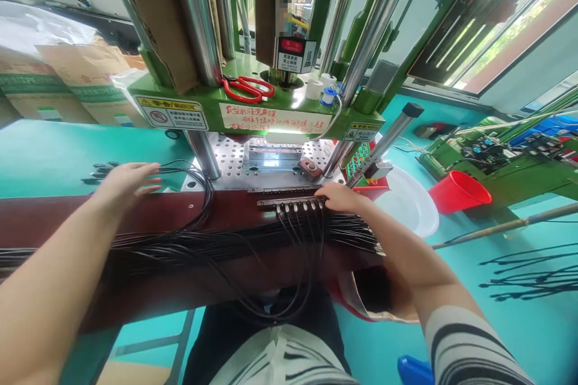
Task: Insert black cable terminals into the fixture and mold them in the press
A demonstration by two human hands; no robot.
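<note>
My left hand (129, 183) reaches out at the left with its fingers stretched, beside a bundle of black cables (198, 171). The dark ends of these cables (102, 171) fan out behind that hand. My right hand (338, 197) has its fingers closed on the right end of a narrow metal bar (266, 203). Several cable ends with metallic connectors (295, 207) sit in a row along the bar, and their cables loop down toward my lap. A thick run of black cables (226, 240) lies across the brown bench (153, 210) in front of me.
A green press (217, 96) rises ahead, with red-handled scissors (248, 89) on its plate and a perforated metal bed (230, 162) below. At the right stand a white basin (410, 204) and a red bucket (460, 195). Paper sacks (85, 84) are at the left.
</note>
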